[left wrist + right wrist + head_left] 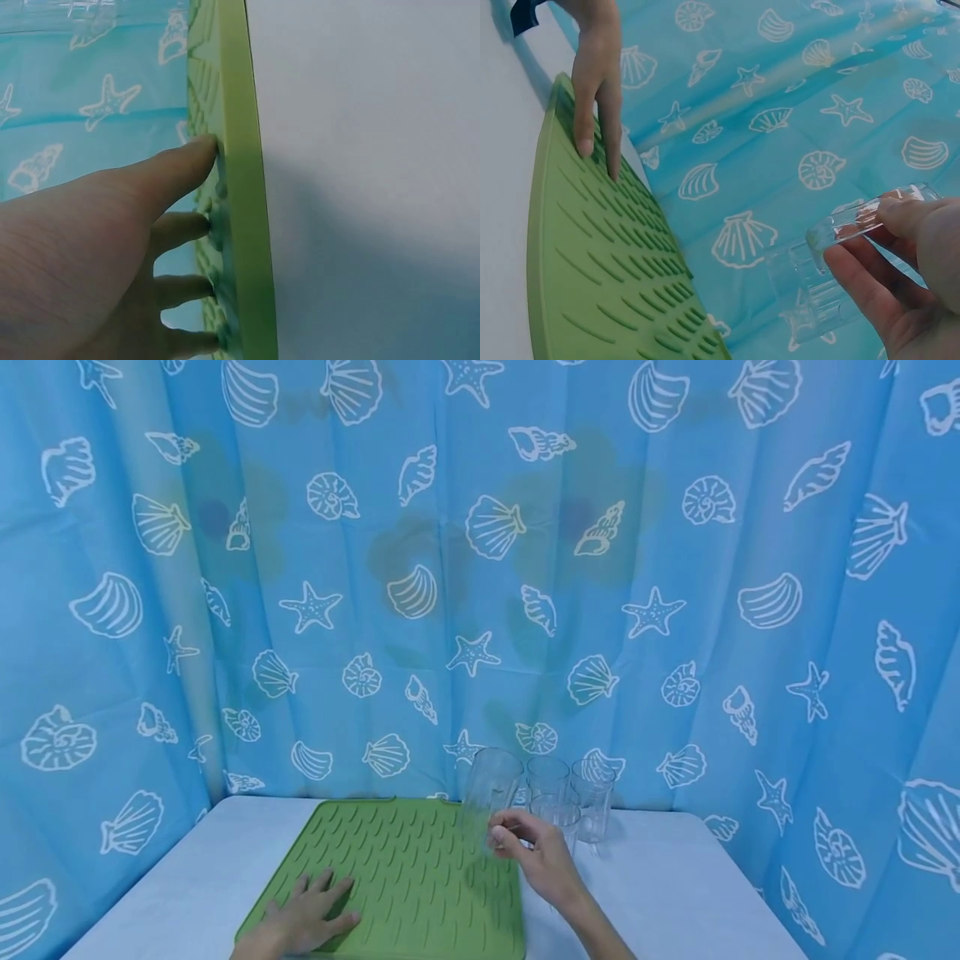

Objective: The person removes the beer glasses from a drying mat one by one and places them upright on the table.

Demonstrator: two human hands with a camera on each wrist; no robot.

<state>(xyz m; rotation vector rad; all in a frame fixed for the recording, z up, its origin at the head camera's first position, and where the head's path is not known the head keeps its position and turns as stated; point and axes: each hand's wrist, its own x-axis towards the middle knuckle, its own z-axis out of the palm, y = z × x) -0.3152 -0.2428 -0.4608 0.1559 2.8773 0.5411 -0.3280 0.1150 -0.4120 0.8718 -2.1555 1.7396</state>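
Observation:
A green draining mat (420, 902) with raised ridges lies on the white table. Spread over its front left part is my left hand (307, 914), fingers straight, the fingertips touching the surface; the left wrist view shows them along the mat's edge (247, 202). My right hand (543, 864) pinches a clear drinking glass (489, 789) between thumb and fingers, above the mat's right back part. The right wrist view has the glass (847, 225) in that grip, with thumb on one side and fingers on the other.
Several more clear glasses (594, 810) stand grouped at the back of the table, right of the mat and just behind my right hand. Blue curtains (450, 585) with white shell prints hang close behind and beside the white table (675, 893).

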